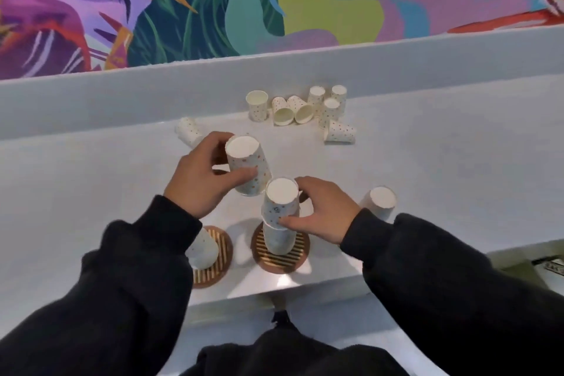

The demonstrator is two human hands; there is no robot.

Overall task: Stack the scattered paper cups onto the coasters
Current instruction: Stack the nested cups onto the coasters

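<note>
Two round striped coasters lie near the counter's front edge. On the right coaster [280, 264] stands a stack of upside-down dotted paper cups [279, 238]. My right hand [320, 214] grips the top cup [280, 201] of that stack. My left hand [198, 180] holds another upside-down dotted cup [247, 168] in the air, just left of and above the stack. The left coaster [213, 265] carries one upside-down cup [203, 250], partly hidden by my left sleeve. One more cup [380, 201] stands upside down behind my right wrist.
Several dotted cups [302, 110] are scattered at the back of the white counter [442, 162], some upright, some lying down. One cup [187, 131] lies behind my left hand. A raised white ledge and a colourful mural back the counter.
</note>
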